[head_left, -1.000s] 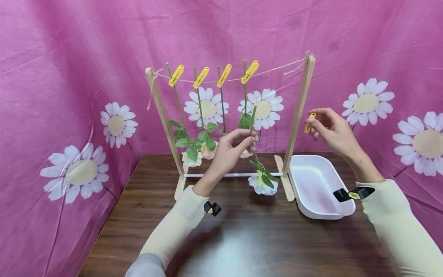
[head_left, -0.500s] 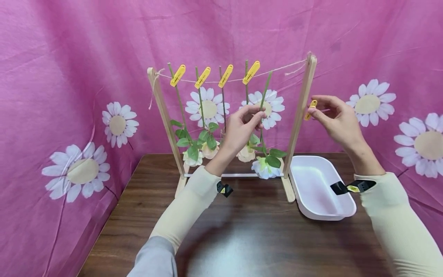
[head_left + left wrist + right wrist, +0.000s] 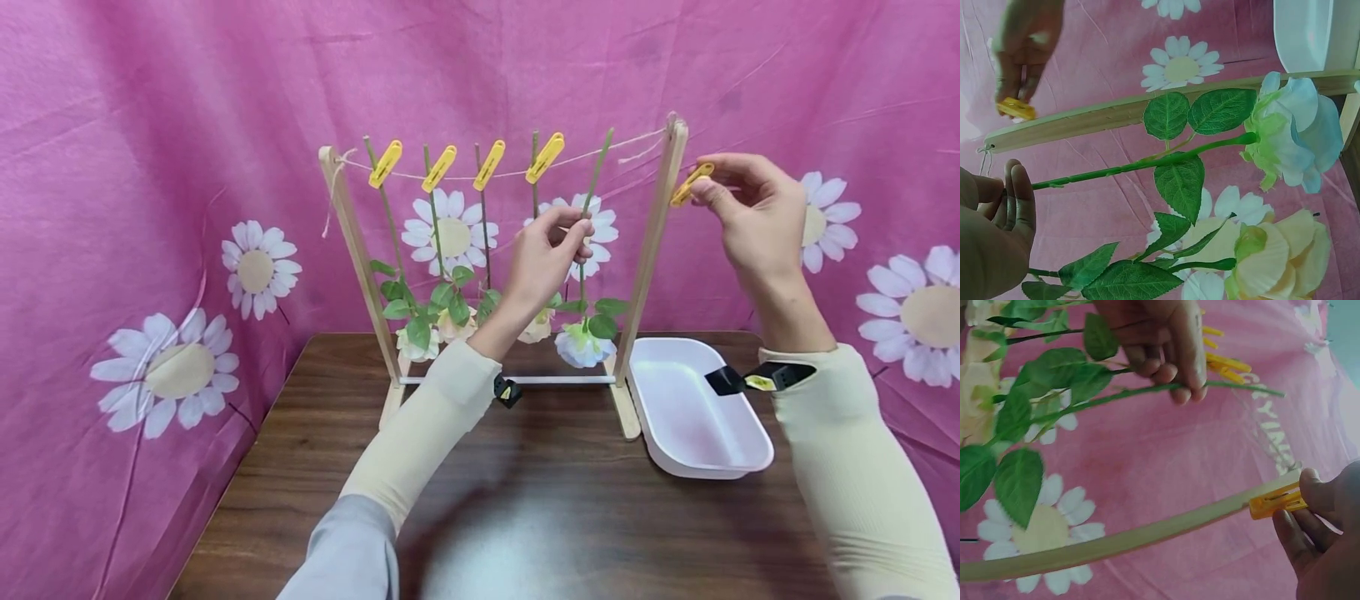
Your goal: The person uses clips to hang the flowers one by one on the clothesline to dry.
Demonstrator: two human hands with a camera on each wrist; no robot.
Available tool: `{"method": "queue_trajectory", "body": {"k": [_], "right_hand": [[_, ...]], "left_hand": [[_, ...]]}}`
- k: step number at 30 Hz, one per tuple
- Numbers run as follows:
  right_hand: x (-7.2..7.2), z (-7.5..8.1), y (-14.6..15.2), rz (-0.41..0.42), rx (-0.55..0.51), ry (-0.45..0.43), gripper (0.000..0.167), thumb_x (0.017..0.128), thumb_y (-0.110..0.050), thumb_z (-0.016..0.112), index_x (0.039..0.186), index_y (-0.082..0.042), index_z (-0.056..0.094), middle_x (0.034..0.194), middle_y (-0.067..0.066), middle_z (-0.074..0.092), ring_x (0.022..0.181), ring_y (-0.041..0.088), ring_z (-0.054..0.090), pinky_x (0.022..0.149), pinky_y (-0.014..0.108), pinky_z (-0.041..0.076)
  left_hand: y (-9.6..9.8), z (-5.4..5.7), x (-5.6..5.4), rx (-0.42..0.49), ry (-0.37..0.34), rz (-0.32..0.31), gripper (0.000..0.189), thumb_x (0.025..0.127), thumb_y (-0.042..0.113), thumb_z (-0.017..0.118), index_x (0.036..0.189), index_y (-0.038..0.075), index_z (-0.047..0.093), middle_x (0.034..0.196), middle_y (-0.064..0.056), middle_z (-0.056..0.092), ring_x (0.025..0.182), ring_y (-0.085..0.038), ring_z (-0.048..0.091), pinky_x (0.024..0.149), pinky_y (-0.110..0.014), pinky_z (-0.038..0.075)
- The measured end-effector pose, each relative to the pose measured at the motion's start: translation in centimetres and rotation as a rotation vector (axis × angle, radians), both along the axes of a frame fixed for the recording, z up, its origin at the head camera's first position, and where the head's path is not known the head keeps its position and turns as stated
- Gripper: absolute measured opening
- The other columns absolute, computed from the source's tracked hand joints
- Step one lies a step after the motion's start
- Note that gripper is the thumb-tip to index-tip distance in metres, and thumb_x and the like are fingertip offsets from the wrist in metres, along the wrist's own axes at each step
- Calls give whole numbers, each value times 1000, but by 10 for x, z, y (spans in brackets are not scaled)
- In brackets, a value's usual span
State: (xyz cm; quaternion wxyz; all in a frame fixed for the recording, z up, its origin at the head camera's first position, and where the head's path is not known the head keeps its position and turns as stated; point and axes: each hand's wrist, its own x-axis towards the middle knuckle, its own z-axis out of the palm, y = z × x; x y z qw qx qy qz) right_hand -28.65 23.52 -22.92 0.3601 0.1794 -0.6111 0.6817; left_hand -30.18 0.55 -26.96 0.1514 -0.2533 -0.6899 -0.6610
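Observation:
My left hand [image 3: 549, 254] pinches the green stem of a pale blue-white artificial flower [image 3: 585, 344], which hangs bloom down. The stem's top end overlaps the twine [image 3: 577, 156] in the head view. To the right of the wooden post, my right hand [image 3: 757, 212] holds a yellow clothespin [image 3: 692, 184] between thumb and fingers. In the left wrist view the flower's leaves and bloom [image 3: 1297, 134] spread out beyond the left fingers. Several flowers hang upside down along the twine to the left, each under a yellow clothespin [image 3: 544, 158].
A wooden frame with a right post [image 3: 654, 242] and a left post [image 3: 360, 267] carries the twine. A white rod [image 3: 525, 380] joins its feet. Beside the right foot stands a white plastic basin [image 3: 693, 408] on the brown table [image 3: 600, 517]. Pink daisy-printed cloth [image 3: 187, 100] hangs behind.
My left hand has lifted the flower up and to the right, bringing its stem top to the twine's height. My right hand has risen with the clothespin, close beside the post's upper part.

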Motion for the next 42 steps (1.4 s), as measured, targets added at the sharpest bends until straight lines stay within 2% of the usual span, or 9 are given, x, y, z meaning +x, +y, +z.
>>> {"method": "queue_trajectory", "body": {"k": [5,9,14,19,23,29,34,42], "right_hand": [[3,22,-13,19,-108,99,16,87,16,78,103,14,75,90,12,79,72,17,71,71,19,62],[9,37,-28,89,-175,137,14,86,19,76,100,18,72,91,18,79,70,20,71,68,23,63],[3,48,-47,163,-217,115,12,86,19,75,97,19,72,87,19,79,65,22,72,61,24,63],[-9,56,-64,225,-303,86,10,85,19,77,94,18,73,85,21,78,65,26,75,55,31,63],[-17,56,-73,243,-345,48,8,85,19,77,93,16,74,84,21,78,69,27,77,54,35,64],[-20,54,-82,162,-279,-13,6,87,13,79,93,10,78,83,14,79,72,23,77,56,34,64],[-20,53,-87,129,-222,-58,8,87,9,82,95,7,80,82,11,80,70,19,76,55,32,64],[-19,53,-86,84,-149,-124,9,87,9,82,95,4,82,78,6,80,72,17,76,54,27,63]], "left_hand": [[4,1,-4,-1,2,7,21,108,8,63,122,-6,70,105,-19,78,76,-21,76,72,-27,66],[6,2,-7,-13,21,24,18,107,8,63,120,-4,70,103,-18,78,74,-19,75,72,-26,66],[8,5,-8,16,28,39,19,107,7,63,121,-5,69,102,-20,77,71,-15,73,71,-27,66],[11,9,-10,11,6,82,20,108,6,62,122,-5,68,103,-18,77,76,-24,77,72,-28,67],[13,9,-12,-15,2,116,19,108,6,61,122,-4,69,104,-18,78,77,-23,78,71,-24,66],[13,9,-13,-24,13,132,18,108,6,61,121,-3,70,103,-17,78,76,-23,78,69,-22,65],[13,10,-13,-28,20,146,17,108,6,60,119,-1,71,101,-15,78,76,-22,78,68,-22,65],[14,12,-13,-9,26,130,18,108,4,59,121,-3,70,99,-18,77,74,-24,77,67,-23,65]]}}
